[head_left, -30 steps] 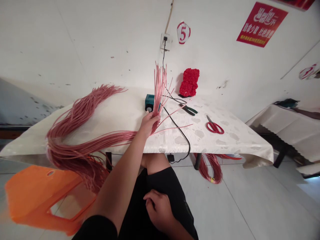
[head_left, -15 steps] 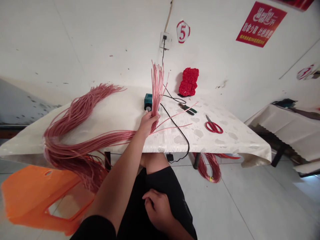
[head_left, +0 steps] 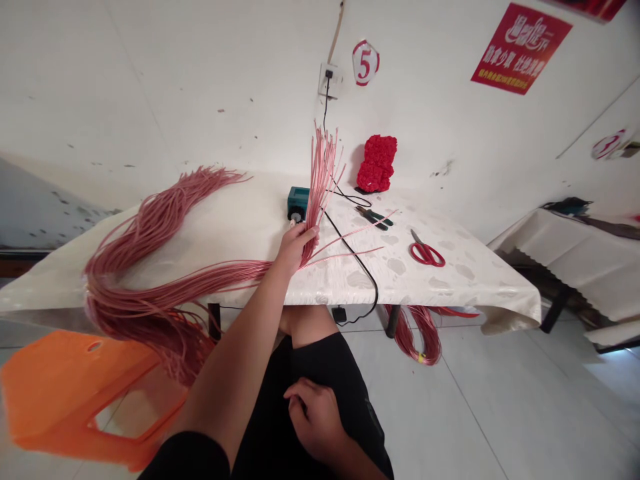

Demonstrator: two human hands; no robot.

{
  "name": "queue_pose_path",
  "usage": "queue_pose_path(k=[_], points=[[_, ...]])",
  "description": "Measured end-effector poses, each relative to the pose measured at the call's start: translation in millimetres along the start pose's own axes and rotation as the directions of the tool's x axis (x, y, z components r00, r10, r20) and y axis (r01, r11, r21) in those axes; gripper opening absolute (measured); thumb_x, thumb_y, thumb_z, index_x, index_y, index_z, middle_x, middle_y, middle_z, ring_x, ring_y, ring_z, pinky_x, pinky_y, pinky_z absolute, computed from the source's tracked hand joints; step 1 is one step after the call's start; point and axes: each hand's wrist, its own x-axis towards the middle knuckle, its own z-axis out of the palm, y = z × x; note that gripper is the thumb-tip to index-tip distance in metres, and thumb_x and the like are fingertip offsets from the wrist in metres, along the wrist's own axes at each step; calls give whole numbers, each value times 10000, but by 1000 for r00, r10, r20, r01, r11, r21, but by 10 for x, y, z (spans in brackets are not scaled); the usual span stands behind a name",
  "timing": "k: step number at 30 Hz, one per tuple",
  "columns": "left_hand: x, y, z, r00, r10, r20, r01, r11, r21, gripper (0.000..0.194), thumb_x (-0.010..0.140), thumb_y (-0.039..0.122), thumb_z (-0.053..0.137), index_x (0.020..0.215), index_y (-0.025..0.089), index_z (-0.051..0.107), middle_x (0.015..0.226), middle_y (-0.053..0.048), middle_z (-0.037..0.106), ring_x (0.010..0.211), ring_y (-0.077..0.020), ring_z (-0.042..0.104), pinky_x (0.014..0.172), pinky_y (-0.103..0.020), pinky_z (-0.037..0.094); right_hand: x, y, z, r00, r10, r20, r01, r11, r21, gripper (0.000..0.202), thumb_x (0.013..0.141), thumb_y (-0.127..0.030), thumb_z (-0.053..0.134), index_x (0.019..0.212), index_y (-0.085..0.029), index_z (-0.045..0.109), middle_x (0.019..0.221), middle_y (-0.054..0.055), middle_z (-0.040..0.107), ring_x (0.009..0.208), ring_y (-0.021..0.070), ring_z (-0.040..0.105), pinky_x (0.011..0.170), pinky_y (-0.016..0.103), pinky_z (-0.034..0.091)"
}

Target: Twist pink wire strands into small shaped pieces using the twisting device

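My left hand [head_left: 296, 248] is wrapped around a bundle of thin pink wires [head_left: 320, 177] above the table. Their loose ends stand up and fan out over the fist, and a couple of strands stick out to the right. From the hand the bundle runs left across the table to a thick hank of the same wires [head_left: 160, 227], part of which hangs over the front edge. Just behind the held wires sits a small teal device [head_left: 297, 203] with a dark round knob, partly covered. My right hand [head_left: 316, 413] rests on my thigh with fingers curled, holding nothing visible.
Pliers [head_left: 374, 218] and red-handled scissors [head_left: 427, 253] lie on the white-covered table [head_left: 480, 280]. Against the wall stands a red textured figure [head_left: 377, 163]. A black cord [head_left: 367, 270] crosses the front edge. An orange stool [head_left: 55, 387] is at left; a wire coil [head_left: 425, 340] hangs below the table.
The upright wire ends have swung a little to the right above my left hand. My grip and my right hand stay as they were.
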Motion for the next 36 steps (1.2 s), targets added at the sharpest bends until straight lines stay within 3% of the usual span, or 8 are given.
queue_pose_path(k=[36], points=[[67,-110,-75,1000,23,0,-23,984,177,282,714,404,795,782,160,668,625,9,607,573,-97,559,576,-218,438,-5,4,3,1000,2,4,-2,1000,8,260,834,-86,493,918,-240,686,822,-18,707,727,131,672,679,224,440]])
